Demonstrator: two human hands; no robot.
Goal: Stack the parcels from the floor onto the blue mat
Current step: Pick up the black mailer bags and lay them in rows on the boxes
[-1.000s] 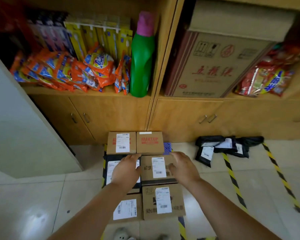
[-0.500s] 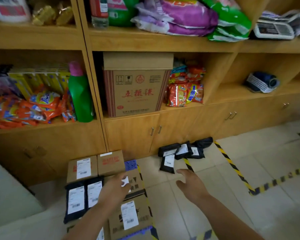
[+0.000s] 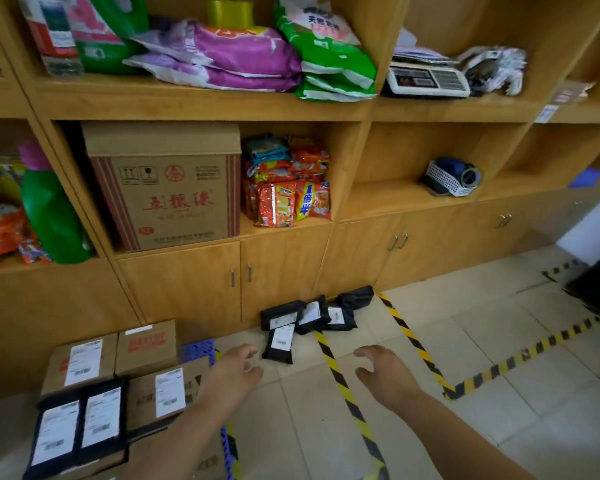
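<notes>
left hand (image 3: 231, 374): empty, fingers loosely curled, beside the flat black plastic mailers (image 3: 307, 318) | right hand (image 3: 383, 374): empty, fingers spread | brown cardboard boxes (image 3: 118, 355): left of mailers, on the ridged blue plastic mat (image 3: 198, 349)

Both hands have left the stacked parcels (image 3: 118, 393): the left hand (image 3: 231, 374) and right hand (image 3: 385, 374) now reach, fingers loosely spread, toward the black parcels (image 3: 305, 320) on the floor.
</notes>
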